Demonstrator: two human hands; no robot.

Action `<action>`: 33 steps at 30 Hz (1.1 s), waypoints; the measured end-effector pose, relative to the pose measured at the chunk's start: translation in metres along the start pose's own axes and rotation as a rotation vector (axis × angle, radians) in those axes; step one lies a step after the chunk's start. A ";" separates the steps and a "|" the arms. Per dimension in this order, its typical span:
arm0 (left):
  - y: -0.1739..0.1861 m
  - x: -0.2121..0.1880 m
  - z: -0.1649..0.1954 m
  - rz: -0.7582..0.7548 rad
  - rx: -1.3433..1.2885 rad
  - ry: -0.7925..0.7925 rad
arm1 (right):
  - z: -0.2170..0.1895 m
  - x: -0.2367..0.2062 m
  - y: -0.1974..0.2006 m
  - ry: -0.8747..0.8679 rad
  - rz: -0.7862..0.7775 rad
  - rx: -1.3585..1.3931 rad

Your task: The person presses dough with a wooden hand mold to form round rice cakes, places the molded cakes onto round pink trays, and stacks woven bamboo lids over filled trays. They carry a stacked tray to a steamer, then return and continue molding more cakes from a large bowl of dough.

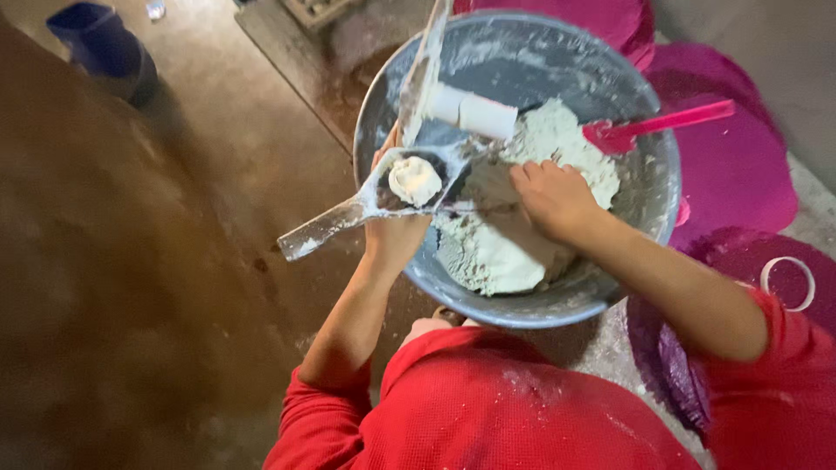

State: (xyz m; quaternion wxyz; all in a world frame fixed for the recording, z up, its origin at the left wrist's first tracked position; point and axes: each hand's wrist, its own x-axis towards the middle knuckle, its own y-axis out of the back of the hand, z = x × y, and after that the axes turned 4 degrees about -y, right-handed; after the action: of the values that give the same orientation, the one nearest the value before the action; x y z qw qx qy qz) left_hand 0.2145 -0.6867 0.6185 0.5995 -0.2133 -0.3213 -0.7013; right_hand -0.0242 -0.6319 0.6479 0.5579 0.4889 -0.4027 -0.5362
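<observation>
Item 1, far left: a dark blue container (103, 45) is standing on the brown floor (148, 261) at the upper edge, partly cut off; a small pale object (156, 10) is lying near it, too small to make out.

Item 2: a flour-dusted press tool (383, 187) with a long handle is pointing down-left, its round cup carrying a small ball of white dough (414, 180). Its upper arm is rising towards the top edge, where it is cut off.

Item 3: the left hand (394, 231) is sitting under the cup of the tool, fingers wrapped up around it and gripping it, just at the near-left rim of the basin.

Item 4: a large grey metal basin (649, 187) is holding a mound of pale dough (505, 248), with a white cylinder (475, 110) lying in it near the top.

Item 5: the right hand (550, 198) is pressing into the dough mound, fingers curled down into it; whether it is pinching off a piece cannot be told. The hands are apart, the dough ball lying between them, closer to the left.

Item 6: a pink spatula (649, 129) is leaning on the basin's right rim.

Item 7, right: round magenta mats (740, 165) are overlapping on the surface, partly hidden by the basin; a white ring (788, 281) is resting on one. Red sleeves (488, 409) are filling the lower edge.
</observation>
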 end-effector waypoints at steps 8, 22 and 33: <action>0.000 -0.004 -0.012 0.057 -0.058 0.058 | 0.003 0.035 -0.077 0.127 -0.176 -0.034; 0.000 -0.010 -0.020 0.044 -0.234 0.160 | -0.018 0.036 -0.049 0.165 -0.210 -0.026; -0.004 -0.014 -0.031 0.076 -0.178 0.115 | -0.039 -0.008 -0.036 0.388 -0.377 -0.057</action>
State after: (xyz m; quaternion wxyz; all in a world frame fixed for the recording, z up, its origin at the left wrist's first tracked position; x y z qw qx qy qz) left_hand 0.2161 -0.6985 0.5864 0.6219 -0.2372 -0.2147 -0.7148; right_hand 0.0058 -0.6178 0.6052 0.5286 0.6328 -0.1749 -0.5380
